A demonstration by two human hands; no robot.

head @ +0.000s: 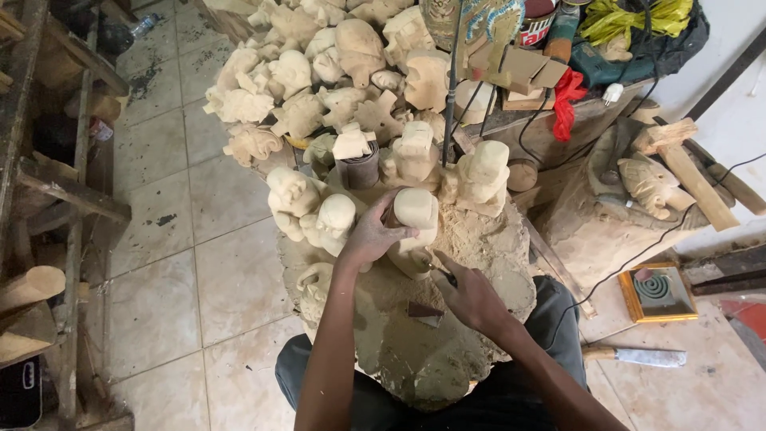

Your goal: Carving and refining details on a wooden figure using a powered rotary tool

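Wooden figure [415, 214] | left hand [369, 238] gripping | right hand [471, 294] pinching tool [441, 273]

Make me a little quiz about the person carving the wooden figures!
1. True or false: the left hand grips the pale wooden figure.
2. What does the right hand hold: A a mallet, B a thin carving tool, C a brush?
3. What lies on the floor tiles at the right: a ____ with a wooden handle?

Key: 1 true; 2 B; 3 knife.
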